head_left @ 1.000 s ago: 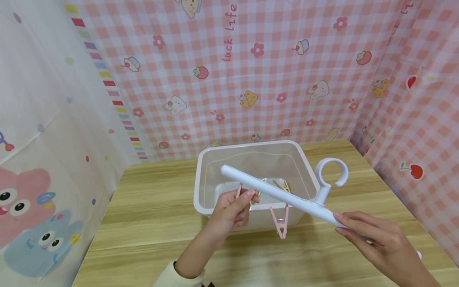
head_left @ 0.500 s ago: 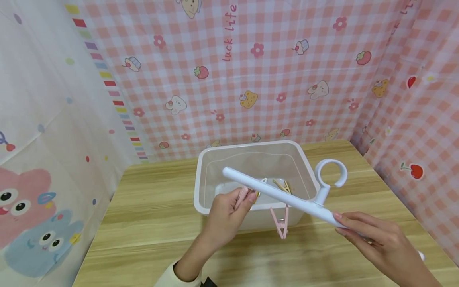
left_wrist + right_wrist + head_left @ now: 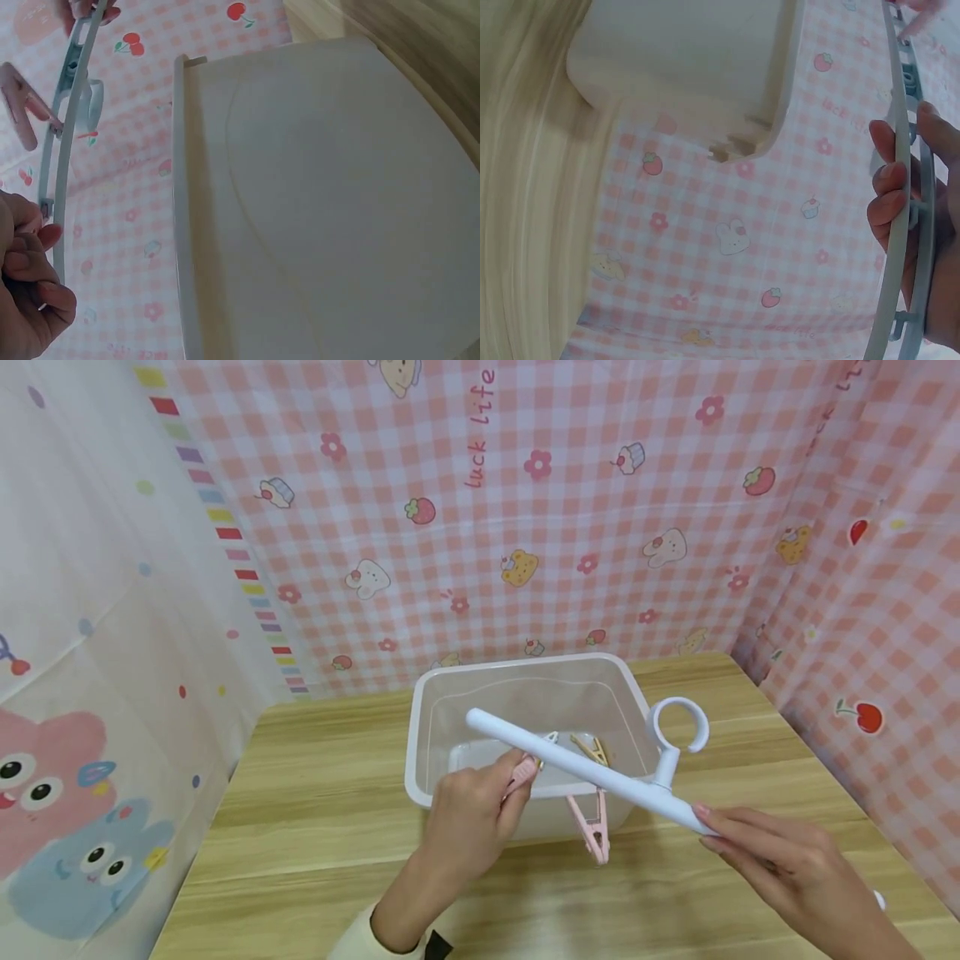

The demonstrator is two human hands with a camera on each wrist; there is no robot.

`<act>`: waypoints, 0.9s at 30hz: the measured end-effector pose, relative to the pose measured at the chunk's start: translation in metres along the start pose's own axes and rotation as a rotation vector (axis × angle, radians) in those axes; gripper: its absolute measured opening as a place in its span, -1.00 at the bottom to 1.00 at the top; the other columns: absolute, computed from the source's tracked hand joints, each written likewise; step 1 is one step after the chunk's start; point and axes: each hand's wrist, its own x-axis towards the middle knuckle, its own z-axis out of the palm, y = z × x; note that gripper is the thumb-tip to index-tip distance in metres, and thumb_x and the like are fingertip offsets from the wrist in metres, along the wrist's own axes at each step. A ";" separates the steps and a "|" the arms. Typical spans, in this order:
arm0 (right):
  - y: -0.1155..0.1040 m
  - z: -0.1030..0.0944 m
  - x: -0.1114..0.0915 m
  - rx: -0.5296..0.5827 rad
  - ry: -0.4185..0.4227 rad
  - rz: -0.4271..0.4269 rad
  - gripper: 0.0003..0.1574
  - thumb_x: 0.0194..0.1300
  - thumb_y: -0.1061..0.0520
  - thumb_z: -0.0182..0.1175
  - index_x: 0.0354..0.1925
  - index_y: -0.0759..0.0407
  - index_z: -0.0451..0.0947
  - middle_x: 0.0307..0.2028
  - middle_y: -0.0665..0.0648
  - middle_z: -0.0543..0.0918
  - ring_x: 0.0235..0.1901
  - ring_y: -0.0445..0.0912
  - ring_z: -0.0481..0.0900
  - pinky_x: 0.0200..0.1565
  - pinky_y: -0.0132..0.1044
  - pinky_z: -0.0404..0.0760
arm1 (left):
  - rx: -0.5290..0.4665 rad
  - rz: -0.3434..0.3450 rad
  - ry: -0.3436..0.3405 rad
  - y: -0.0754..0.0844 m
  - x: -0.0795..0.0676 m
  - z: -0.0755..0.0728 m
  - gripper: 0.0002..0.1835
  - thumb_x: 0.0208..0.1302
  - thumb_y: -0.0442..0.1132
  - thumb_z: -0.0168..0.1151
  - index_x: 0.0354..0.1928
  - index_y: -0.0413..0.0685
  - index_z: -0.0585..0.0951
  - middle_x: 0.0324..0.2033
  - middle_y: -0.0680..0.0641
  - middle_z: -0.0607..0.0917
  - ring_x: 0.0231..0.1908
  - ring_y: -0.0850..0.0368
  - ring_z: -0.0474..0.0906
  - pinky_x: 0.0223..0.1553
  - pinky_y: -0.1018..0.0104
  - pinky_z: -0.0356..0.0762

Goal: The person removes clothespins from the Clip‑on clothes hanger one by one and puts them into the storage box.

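A white hanger bar [image 3: 570,760] with an open ring hook [image 3: 678,724] slants above the bin in the head view. My right hand [image 3: 795,860] grips its lower right end; curled fingers [image 3: 889,180] wrap the bar in the right wrist view. One pink clothespin [image 3: 591,831] hangs from the underside of the bar, jaws up. My left hand [image 3: 468,814] pinches another pink clothespin [image 3: 524,769] right at the bar, nearer its left end. Most of that clothespin is hidden by the fingers. In the left wrist view the left hand [image 3: 30,277] is at the slotted underside of the bar.
Behind the bar stands a pale plastic bin [image 3: 525,693] with a yellow clothespin [image 3: 590,748] and a white one [image 3: 552,737] visible inside. It rests on a wood-grain table [image 3: 315,827]. Checked curtains [image 3: 480,527] enclose the back and right; a small white tip [image 3: 880,900] shows beyond the right wrist.
My left hand has turned over at the bar, bringing the pink clothespin's handle into view between its fingers. The hook has tipped slightly left and the hanging clothespin has swung a little.
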 end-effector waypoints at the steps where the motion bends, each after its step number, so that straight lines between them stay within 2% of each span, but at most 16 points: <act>1: 0.000 0.000 -0.001 -0.006 0.000 0.000 -0.48 0.51 -0.02 0.12 -0.12 0.46 0.73 -0.24 -0.01 0.77 -0.33 -0.45 0.44 -0.43 -0.67 0.34 | 0.028 0.017 0.014 0.000 0.000 0.000 -0.63 0.62 -0.04 -0.06 -0.36 -0.03 0.57 -0.80 0.14 0.30 -0.70 0.38 0.08 -0.64 0.58 0.01; 13: 0.000 0.001 -0.002 0.007 0.025 0.007 -0.48 0.49 -0.01 0.16 -0.15 0.48 0.73 -0.20 -0.01 0.78 -0.34 -0.45 0.45 -0.47 -0.67 0.32 | 0.085 0.026 0.048 0.001 0.000 -0.001 -0.52 0.64 0.05 -0.19 -0.28 -0.04 0.62 -0.82 0.13 0.33 -0.73 0.33 0.09 -0.70 0.51 0.06; 16: 0.000 0.001 -0.002 0.013 0.028 0.011 -0.48 0.49 -0.01 0.16 -0.15 0.48 0.73 -0.18 -0.03 0.78 -0.34 -0.45 0.45 -0.48 -0.67 0.30 | 0.086 0.026 0.054 0.000 -0.001 -0.001 -0.56 0.63 0.04 -0.13 -0.26 -0.04 0.63 -0.82 0.14 0.34 -0.73 0.33 0.09 -0.70 0.51 0.07; 21: 0.000 0.000 -0.004 0.014 0.028 0.026 -0.47 0.48 -0.01 0.16 -0.14 0.48 0.72 -0.14 -0.06 0.77 -0.35 -0.46 0.46 -0.49 -0.68 0.31 | 0.074 0.016 0.066 -0.002 -0.002 -0.002 -0.73 0.52 -0.04 0.10 -0.25 -0.02 0.66 -0.82 0.16 0.36 -0.72 0.37 0.09 -0.68 0.52 0.09; 27: 0.004 -0.001 -0.005 0.031 0.046 0.011 -0.49 0.47 0.01 0.18 -0.16 0.51 0.72 -0.11 -0.05 0.78 -0.25 -0.47 0.57 -0.45 -0.68 0.40 | 0.075 0.016 0.080 -0.003 -0.003 -0.006 -0.82 0.41 -0.09 0.23 -0.24 -0.03 0.67 -0.79 0.14 0.48 -0.77 0.28 0.26 -0.69 0.39 0.26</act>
